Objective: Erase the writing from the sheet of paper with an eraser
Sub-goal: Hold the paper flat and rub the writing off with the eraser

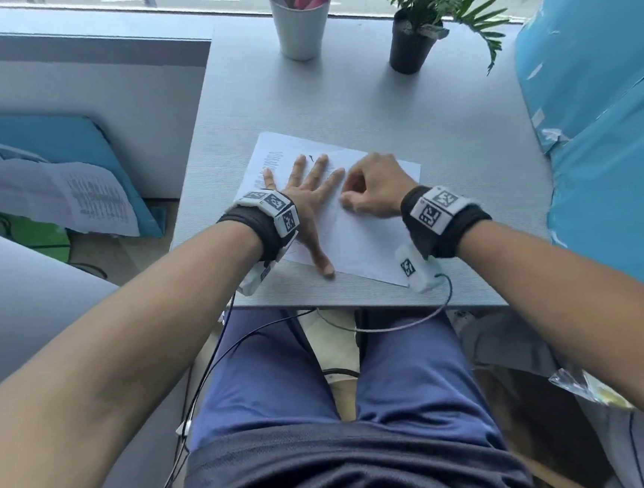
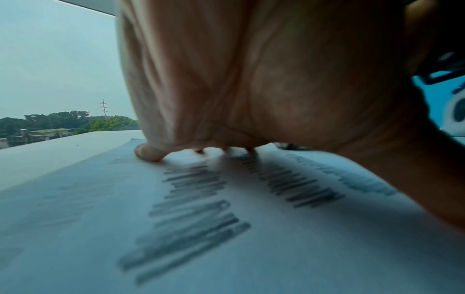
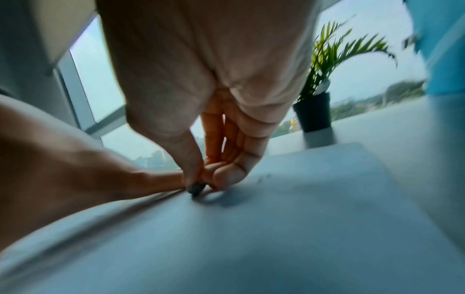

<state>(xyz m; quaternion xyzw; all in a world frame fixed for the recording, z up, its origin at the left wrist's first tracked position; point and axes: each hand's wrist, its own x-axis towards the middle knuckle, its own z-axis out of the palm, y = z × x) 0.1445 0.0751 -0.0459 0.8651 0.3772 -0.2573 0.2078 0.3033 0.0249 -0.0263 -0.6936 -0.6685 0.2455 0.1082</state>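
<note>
A white sheet of paper (image 1: pixel 366 236) lies tilted on the grey desk (image 1: pixel 339 98). Pencil scribbles (image 2: pixel 191 214) run in dark rows under my left palm, and a few show near the sheet's far left corner (image 1: pixel 272 162). My left hand (image 1: pixel 308 190) lies flat on the sheet with its fingers spread, pressing it down. My right hand (image 1: pixel 370 193) is curled, and its thumb and fingers pinch a small dark eraser (image 3: pixel 196 188) whose tip touches the paper just beside the left hand's fingers. In the head view the eraser is hidden by the hand.
A white cup (image 1: pixel 299 24) of pens stands at the desk's far edge, with a potted plant (image 1: pixel 411 41) to its right. Blue wrapped material (image 1: pixel 605 121) lines the right side. Cables (image 1: pixel 378 324) hang below the near desk edge.
</note>
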